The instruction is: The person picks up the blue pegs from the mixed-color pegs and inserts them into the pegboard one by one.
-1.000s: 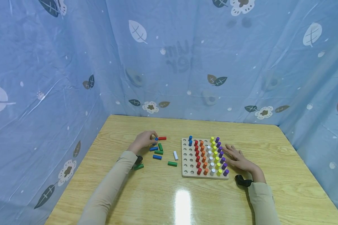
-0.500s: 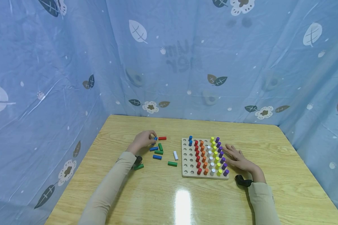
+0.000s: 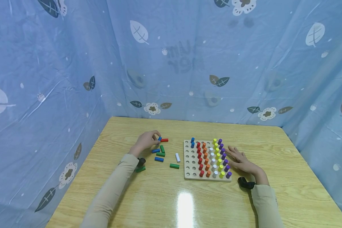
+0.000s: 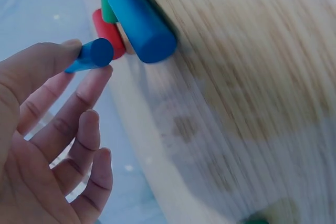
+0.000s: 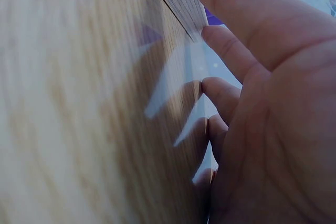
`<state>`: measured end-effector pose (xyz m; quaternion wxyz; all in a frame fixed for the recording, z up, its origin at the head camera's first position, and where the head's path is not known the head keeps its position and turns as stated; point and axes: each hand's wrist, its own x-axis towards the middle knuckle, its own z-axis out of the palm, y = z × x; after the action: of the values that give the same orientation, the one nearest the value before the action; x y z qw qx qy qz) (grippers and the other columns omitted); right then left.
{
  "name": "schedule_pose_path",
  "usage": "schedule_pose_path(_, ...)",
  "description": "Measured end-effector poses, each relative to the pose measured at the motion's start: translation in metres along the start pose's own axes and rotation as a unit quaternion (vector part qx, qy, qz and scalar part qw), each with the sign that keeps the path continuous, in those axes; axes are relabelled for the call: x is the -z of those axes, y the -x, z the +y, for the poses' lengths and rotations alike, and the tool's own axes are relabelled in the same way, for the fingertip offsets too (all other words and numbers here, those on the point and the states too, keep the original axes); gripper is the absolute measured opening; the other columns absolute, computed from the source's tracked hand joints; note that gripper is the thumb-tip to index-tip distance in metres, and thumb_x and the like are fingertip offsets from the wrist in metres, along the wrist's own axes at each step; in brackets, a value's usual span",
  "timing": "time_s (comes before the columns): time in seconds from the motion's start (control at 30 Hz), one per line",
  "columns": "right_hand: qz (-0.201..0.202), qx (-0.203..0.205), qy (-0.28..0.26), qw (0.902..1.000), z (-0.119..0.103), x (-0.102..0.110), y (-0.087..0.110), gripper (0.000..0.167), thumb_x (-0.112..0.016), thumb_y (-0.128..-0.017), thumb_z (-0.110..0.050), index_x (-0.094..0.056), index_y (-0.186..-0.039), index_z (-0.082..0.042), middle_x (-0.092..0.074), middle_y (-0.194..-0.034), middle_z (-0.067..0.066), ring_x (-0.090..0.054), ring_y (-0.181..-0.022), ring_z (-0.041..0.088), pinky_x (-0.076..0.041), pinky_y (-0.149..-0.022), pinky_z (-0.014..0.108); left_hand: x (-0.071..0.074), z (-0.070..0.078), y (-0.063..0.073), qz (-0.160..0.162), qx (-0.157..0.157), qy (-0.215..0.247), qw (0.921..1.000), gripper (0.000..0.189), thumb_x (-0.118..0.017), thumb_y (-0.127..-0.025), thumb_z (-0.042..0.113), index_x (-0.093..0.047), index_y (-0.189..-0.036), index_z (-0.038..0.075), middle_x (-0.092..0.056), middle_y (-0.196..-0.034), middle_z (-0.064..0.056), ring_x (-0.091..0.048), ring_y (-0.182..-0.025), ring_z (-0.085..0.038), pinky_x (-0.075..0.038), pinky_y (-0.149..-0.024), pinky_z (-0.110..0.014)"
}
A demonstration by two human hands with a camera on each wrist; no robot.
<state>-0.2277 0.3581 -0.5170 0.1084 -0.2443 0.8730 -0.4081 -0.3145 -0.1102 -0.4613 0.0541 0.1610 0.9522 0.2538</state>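
My left hand [image 3: 147, 140] pinches a blue peg [image 4: 95, 55] between thumb and fingertips, over the table's left part. Just beyond it lies a red peg [image 3: 164, 140]. Below the hand, another blue peg [image 3: 155, 151] and two green pegs [image 3: 161, 154] lie close together. My right hand [image 3: 243, 161] rests with spread fingers at the right edge of the wooden pegboard [image 3: 189, 178]; its thumb and forefinger are right at the board's side in the right wrist view. Rows of red, orange, white, yellow and purple pegs stand in the board, with two blue pegs [image 3: 192, 142] at its back left.
Between the left hand and the board lie a white peg [image 3: 177, 157], a green peg [image 3: 174, 166] and a blue peg [image 3: 159, 159]. One more green peg [image 3: 140, 169] is beside the left wrist. A blue patterned curtain [image 3: 171, 63] surrounds the table's back and sides.
My left hand has shifted slightly right and away from me with the blue peg, coming nearer the red one. My right hand has stayed still at the board.
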Motion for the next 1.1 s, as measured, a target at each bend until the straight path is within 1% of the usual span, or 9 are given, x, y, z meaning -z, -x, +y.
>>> schedule_pose_path(0.17, 0.0, 0.001, 0.0, 1.0, 0.001, 0.0, 0.0, 0.058, -0.05, -0.095, -0.013, -0.023, -0.145, 0.001, -0.001, -0.149, 0.032, 0.015, -0.133, 0.053, 0.019, -0.096, 0.068, -0.002, 0.007, 0.001, 0.007, -0.003, 0.009, 0.9999, 0.025, -0.067, -0.086, 0.023, -0.062, -0.11, 0.018, -0.064, -0.084, 0.0, -0.056, -0.068, -0.014, -0.044, -0.06, -0.03)
schedule_pose_path(0.3, 0.001, 0.004, 0.0, 1.0, 0.001, 0.0, 0.0, 0.058, -0.051, -0.095, -0.013, -0.024, -0.145, 0.001, -0.001, -0.149, 0.032, 0.015, -0.133, 0.053, 0.019, -0.096, 0.068, -0.003, 0.01, 0.001, 0.015, -0.011, 0.014, 0.9997, 0.023, -0.067, -0.086, 0.022, -0.062, -0.108, 0.019, -0.064, -0.085, 0.0, -0.057, -0.069, -0.015, -0.045, -0.061, -0.031)
schedule_pose_path(0.4, 0.001, 0.005, -0.002, 1.0, 0.001, 0.0, 0.0, 0.058, -0.051, -0.095, -0.012, -0.024, -0.145, 0.001, -0.001, -0.149, 0.032, 0.015, -0.133, 0.053, 0.019, -0.096, 0.067, -0.004, 0.012, 0.001, 0.015, -0.014, 0.015, 0.9997, 0.022, -0.067, -0.086, 0.023, -0.062, -0.108, 0.02, -0.064, -0.085, 0.001, -0.057, -0.071, -0.013, -0.045, -0.062, -0.031)
schedule_pose_path(0.53, 0.001, 0.004, -0.003, 1.0, 0.0, 0.0, 0.0, 0.058, -0.051, -0.095, -0.012, -0.024, -0.145, 0.0, -0.001, -0.149, 0.032, 0.015, -0.133, 0.052, 0.019, -0.096, 0.067, -0.006, 0.015, 0.0, 0.013, -0.018, 0.015, 0.9996, 0.023, -0.067, -0.086, 0.024, -0.062, -0.108, 0.021, -0.063, -0.083, 0.003, -0.056, -0.068, -0.011, -0.045, -0.06, -0.029)
schedule_pose_path(0.67, 0.001, 0.003, -0.002, 1.0, 0.0, 0.0, 0.0, 0.058, -0.051, -0.095, -0.013, -0.025, -0.145, -0.001, -0.001, -0.149, 0.032, 0.015, -0.133, 0.052, 0.019, -0.096, 0.067, -0.008, 0.02, 0.0, 0.014, -0.034, 0.01, 0.9993, 0.021, -0.067, -0.086, 0.024, -0.061, -0.106, 0.021, -0.062, -0.082, 0.004, -0.055, -0.066, -0.011, -0.044, -0.058, -0.029)
schedule_pose_path(0.87, 0.0, 0.005, -0.001, 1.0, 0.001, 0.0, 0.0, 0.058, -0.051, -0.095, -0.013, -0.024, -0.145, -0.001, -0.001, -0.149, 0.032, 0.015, -0.133, 0.052, 0.019, -0.096, 0.067, -0.01, 0.029, 0.001, 0.022, -0.061, 0.012, 0.9978, 0.022, -0.069, -0.084, 0.022, -0.061, -0.105, 0.019, -0.062, -0.08, 0.006, -0.055, -0.067, -0.009, -0.045, -0.061, -0.029)
schedule_pose_path(0.97, 0.0, 0.007, 0.001, 1.0, 0.002, 0.0, 0.0, 0.058, -0.051, -0.095, -0.013, -0.024, -0.145, -0.001, 0.0, -0.149, 0.032, 0.015, -0.133, 0.052, 0.019, -0.095, 0.068, -0.013, 0.031, -0.001, 0.025, -0.068, 0.015, 0.9973, 0.023, -0.069, -0.084, 0.022, -0.061, -0.105, 0.019, -0.062, -0.08, 0.007, -0.056, -0.068, -0.008, -0.046, -0.062, -0.028)
schedule_pose_path(1.1, -0.001, 0.007, 0.001, 1.0, 0.002, 0.0, 0.0, 0.058, -0.05, -0.095, -0.013, -0.024, -0.145, -0.001, 0.0, -0.149, 0.032, 0.015, -0.133, 0.052, 0.019, -0.095, 0.068, -0.017, 0.037, -0.002, 0.021, -0.071, 0.02, 0.997, 0.023, -0.069, -0.084, 0.022, -0.061, -0.106, 0.02, -0.063, -0.08, 0.007, -0.056, -0.067, -0.008, -0.046, -0.061, -0.028)
